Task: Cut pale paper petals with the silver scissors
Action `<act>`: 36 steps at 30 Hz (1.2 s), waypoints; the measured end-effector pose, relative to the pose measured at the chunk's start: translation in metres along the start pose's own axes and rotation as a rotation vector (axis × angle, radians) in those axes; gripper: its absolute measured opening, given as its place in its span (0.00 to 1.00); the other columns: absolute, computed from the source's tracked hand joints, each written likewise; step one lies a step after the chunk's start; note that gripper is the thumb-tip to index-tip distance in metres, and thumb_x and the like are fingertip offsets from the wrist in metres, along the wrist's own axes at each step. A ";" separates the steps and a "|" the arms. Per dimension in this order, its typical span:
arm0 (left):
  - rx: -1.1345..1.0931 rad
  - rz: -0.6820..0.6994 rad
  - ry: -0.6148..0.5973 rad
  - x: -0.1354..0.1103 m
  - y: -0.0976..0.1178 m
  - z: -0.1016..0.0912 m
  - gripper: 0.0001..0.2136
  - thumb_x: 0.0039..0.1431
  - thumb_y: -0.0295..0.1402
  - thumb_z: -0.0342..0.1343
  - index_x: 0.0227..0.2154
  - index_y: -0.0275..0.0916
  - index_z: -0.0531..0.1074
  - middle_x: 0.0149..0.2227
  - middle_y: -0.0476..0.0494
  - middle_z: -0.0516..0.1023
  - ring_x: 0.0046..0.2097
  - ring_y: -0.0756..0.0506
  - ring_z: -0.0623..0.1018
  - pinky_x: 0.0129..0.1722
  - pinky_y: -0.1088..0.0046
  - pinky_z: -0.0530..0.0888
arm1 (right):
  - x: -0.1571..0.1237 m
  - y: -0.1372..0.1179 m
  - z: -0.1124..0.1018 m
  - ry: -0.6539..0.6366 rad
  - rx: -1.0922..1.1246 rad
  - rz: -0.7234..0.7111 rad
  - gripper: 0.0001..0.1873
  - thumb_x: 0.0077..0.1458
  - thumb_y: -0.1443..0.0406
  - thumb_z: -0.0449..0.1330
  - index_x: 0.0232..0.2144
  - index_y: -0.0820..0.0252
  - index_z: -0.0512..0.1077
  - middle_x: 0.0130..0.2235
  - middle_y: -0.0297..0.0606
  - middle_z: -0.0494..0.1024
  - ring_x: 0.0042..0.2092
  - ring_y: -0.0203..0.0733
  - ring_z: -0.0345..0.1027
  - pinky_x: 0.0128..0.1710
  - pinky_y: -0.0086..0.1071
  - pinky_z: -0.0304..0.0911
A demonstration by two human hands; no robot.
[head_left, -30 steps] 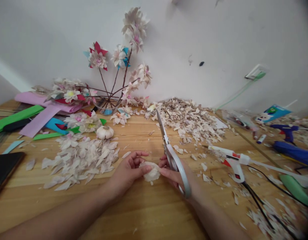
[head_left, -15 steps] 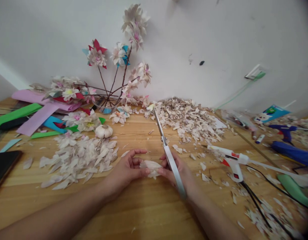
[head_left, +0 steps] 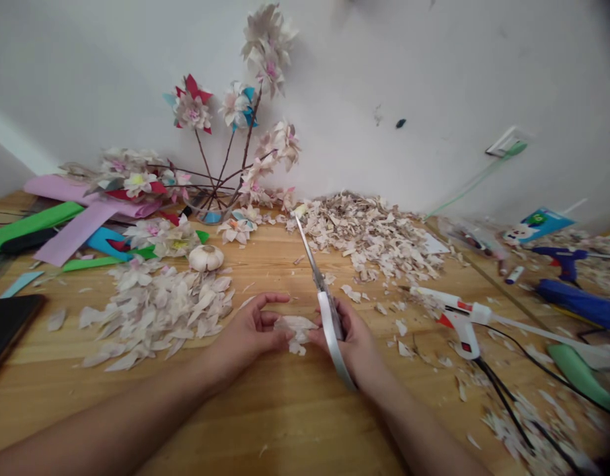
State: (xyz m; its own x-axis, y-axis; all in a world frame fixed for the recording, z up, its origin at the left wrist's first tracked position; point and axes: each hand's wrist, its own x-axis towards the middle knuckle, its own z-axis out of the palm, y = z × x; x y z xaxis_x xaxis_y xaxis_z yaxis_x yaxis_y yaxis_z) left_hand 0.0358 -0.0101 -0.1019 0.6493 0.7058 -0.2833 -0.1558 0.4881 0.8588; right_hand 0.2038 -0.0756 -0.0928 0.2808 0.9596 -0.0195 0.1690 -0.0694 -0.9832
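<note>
Pinching a thin pale husk piece between the fingertips of both hands, you hold it just above the wooden surface. Your left hand closes thumb and forefinger on the left edge of the husk piece; its other fingers are spread a little. Your right hand pinches the right edge of it, and the same grip also carries the scissors, with the white handle loop lying over the back of the fingers and the blades together, pointing away from you toward the wall.

I judge the step to be preparing or pulling apart this husk piece. A next cut would call for freeing the right fingertips and bringing the scissors to the husk piece.

Left of the husk piece lies a heap of pale petals, with a garlic bulb behind it. Right of it rests a glue gun.

Compared with one second ago, the husk piece looks flatter and more opened, and the scissors are tilted more to the left.
</note>
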 end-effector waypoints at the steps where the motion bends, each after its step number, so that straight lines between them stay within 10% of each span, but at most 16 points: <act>1: 0.004 0.006 0.009 0.000 0.000 0.000 0.28 0.39 0.30 0.68 0.45 0.38 0.63 0.30 0.47 0.81 0.30 0.48 0.78 0.34 0.71 0.72 | -0.001 0.002 -0.001 -0.002 -0.007 0.003 0.19 0.36 0.62 0.69 0.31 0.55 0.65 0.26 0.27 0.68 0.26 0.35 0.61 0.25 0.27 0.59; 36: 0.011 0.003 0.077 0.001 -0.001 0.004 0.30 0.37 0.33 0.69 0.47 0.39 0.67 0.26 0.49 0.82 0.30 0.47 0.80 0.36 0.71 0.71 | -0.004 0.006 0.001 -0.016 0.085 0.070 0.20 0.37 0.66 0.67 0.35 0.55 0.64 0.26 0.25 0.65 0.26 0.34 0.56 0.24 0.26 0.55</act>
State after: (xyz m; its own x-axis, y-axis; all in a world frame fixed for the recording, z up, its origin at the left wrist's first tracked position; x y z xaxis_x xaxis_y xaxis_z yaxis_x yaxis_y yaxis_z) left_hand 0.0394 -0.0126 -0.1015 0.5900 0.7446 -0.3122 -0.1489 0.4804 0.8643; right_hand 0.2027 -0.0792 -0.0991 0.2734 0.9576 -0.0911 0.0687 -0.1139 -0.9911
